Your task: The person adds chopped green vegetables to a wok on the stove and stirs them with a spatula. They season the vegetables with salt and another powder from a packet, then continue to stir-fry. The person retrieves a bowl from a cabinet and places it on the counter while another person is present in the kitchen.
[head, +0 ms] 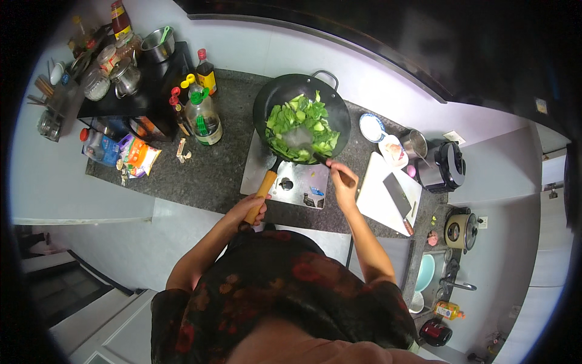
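Observation:
A black wok [334, 113] stands over the metal gas stove [268, 189], filled with chopped leafy greens [298, 125] from which steam seems to rise. My left hand [249, 210] is wrapped around the wok's wooden handle [263, 193]. At the wok's lower right rim, my right hand [343, 179] grips a dark-handled cooking utensil [319, 158]; its far end is hidden among the greens. To the right of that hand lies a white cutting board [370, 200] bearing a cleaver [396, 193].
Bottles, among them a green-capped oil bottle [203, 118], stand left of the wok. Right of it are a blue-rimmed plate [372, 127], a white bowl [393, 151], a metal pot [414, 143] and a pressure cooker [440, 166]. A dark cabinet [386, 36] overhangs the back.

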{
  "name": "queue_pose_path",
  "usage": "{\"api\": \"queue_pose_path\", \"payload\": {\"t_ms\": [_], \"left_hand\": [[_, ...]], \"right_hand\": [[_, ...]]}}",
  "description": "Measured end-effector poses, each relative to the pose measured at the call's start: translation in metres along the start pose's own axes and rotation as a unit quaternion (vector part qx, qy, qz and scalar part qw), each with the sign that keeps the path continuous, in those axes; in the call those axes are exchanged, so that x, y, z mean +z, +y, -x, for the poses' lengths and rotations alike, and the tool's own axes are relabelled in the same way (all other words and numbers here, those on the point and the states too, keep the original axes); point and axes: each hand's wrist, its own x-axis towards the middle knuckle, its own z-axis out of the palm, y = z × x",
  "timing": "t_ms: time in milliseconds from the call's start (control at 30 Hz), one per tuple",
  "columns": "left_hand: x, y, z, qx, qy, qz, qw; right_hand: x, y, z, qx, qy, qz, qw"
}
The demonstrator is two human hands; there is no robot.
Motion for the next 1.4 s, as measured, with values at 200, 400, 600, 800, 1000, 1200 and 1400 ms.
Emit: {"api": "queue_pose_path", "payload": {"t_ms": [200,400,600,800,1000,1200,1400], "left_hand": [[0.003,0.001,-0.001,0.008,-0.001,-0.009,1.0],[-0.006,-0.004,-0.003,0.01,-0.016,-0.001,1.0],[0.005,0.002,-0.002,0.002,-0.011,-0.017,1.0],[-0.005,-0.005,-0.002,-0.005,-0.014,0.021,1.0],[-0.001,-0.004,-0.009,-0.014,-0.031,0.001,0.999],[0.001,0.0,0.005,0.008,-0.01,0.015,1.0],[0.011,0.005,0.009,0.006,-0.008,0.011,1.0]], "right_hand": [[-0.003,-0.05,-0.115,0.07,-0.039,0.031,0.996],[-0.013,-0.174,-0.161,0.184,-0.163,0.224,0.943],[-0.004,-0.1,-0.145,0.117,-0.079,0.076,0.987],[-0.031,-0.131,-0.104,0.086,-0.061,0.247,0.963],[-0.038,-0.009,-0.126,0.046,0.078,-0.002,0.996],[0.052,-0.075,-0.088,-0.209,-0.265,0.229,0.913],[0.044,-0.083,-0.109,-0.235,-0.248,0.378,0.86]]}}
